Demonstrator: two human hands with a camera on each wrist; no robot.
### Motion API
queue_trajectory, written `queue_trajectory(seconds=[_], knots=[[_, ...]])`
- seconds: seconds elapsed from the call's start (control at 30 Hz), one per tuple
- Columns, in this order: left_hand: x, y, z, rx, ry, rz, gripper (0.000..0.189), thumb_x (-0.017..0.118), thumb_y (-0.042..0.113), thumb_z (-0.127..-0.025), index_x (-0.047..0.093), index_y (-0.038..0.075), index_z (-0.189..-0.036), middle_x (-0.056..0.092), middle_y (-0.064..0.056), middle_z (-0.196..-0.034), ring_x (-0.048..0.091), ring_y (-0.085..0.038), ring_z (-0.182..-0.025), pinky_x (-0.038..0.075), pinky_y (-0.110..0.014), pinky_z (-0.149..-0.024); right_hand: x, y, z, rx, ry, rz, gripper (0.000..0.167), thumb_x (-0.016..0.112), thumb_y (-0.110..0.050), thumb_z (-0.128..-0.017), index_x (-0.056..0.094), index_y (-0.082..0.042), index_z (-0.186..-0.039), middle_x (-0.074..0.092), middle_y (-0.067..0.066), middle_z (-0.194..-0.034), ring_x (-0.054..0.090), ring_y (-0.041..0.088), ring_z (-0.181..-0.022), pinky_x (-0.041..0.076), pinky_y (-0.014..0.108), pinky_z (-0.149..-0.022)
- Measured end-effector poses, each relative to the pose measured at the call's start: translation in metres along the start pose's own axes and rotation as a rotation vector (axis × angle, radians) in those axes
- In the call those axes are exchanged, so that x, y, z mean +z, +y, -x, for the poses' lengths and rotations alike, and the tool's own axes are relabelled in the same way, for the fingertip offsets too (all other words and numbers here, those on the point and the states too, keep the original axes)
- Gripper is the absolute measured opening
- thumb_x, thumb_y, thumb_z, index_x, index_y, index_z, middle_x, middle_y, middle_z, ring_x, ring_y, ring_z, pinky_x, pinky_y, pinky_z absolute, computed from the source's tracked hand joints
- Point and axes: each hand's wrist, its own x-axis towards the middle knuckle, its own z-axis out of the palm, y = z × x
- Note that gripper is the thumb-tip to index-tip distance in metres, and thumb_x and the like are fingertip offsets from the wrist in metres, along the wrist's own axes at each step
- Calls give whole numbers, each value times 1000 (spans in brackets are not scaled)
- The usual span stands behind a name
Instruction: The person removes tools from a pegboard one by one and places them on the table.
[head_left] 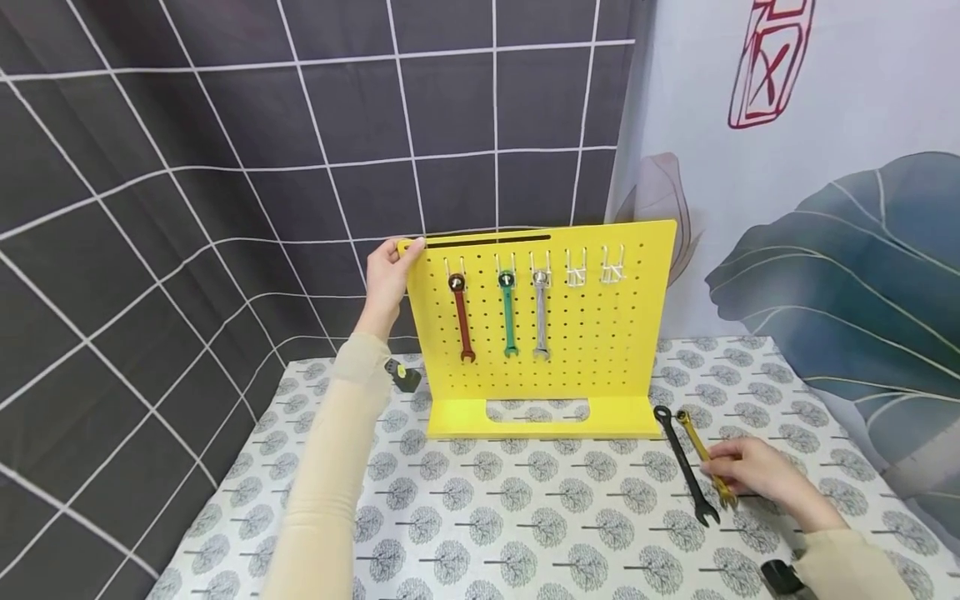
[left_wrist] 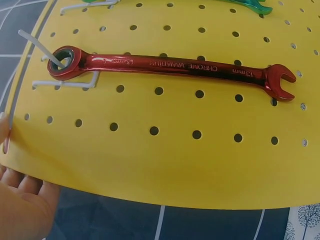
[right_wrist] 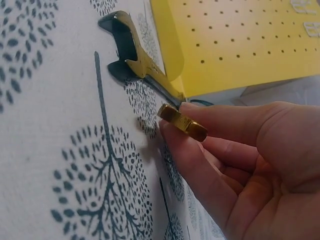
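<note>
My left hand grips the top left corner of a yellow pegboard, thumb in front and fingers behind. On the board's hooks hang a red wrench, a green wrench and a silver wrench. The red one, a ratcheting combination wrench marked 13mm, shows closely in the left wrist view. Right of the board, my right hand pinches a gold wrench between thumb and fingers near its open end. Beside it a black wrench lies on the cloth, its ring end near the board's base.
Two white hooks on the board's right side hold nothing. A tree-patterned tablecloth covers the table. Behind stand a dark gridded curtain and a pale curtain with leaf prints.
</note>
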Motion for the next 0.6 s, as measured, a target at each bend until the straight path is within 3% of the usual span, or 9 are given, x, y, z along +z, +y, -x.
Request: queue_trajectory(seconds=[0.37, 0.6], knots=[[5, 4, -6, 23, -24, 15, 30, 75, 33, -92, 65, 6, -100, 70, -6, -91, 65, -16, -78, 51, -26, -74, -3, 7, 2, -14, 17, -10, 55, 73, -17, -91, 51, 21, -124, 64, 4, -78, 61, 18, -64, 55, 30, -57], [0, 1, -4, 9, -4, -9, 27, 74, 32, -94, 64, 7, -99, 69, -5, -89, 64, -15, -76, 50, -25, -71, 2, 6, 3, 0, -3, -58, 54, 73, -16, -92, 50, 20, -125, 62, 6, -78, 60, 17, -62, 55, 30, -56]])
